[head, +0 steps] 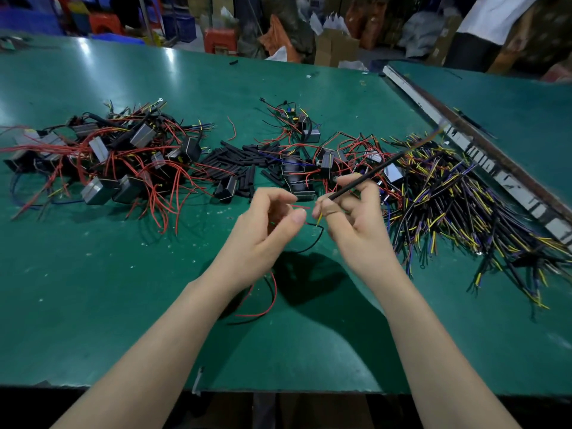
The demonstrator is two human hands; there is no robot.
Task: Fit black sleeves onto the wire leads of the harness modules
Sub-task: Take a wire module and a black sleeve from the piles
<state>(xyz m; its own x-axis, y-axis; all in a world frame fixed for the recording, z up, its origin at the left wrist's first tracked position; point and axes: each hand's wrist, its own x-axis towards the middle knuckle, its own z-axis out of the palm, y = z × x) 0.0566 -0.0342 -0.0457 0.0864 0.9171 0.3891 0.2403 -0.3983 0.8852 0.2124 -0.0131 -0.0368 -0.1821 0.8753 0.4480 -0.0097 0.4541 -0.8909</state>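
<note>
Above the tabletop [154, 274], the right hand [353, 218] pinches a long black sleeve [368, 174]; the left hand [266, 230] pinches thin wire leads [312, 224]. The leads may bend or miss the narrow sleeve opening.

I am finding nothing readable from where I am sitting. The dark marks on the white strip [483, 159] at the table's right edge are blurring into smudges, and the far cardboard boxes [335, 46] are showing no legible print.
</note>
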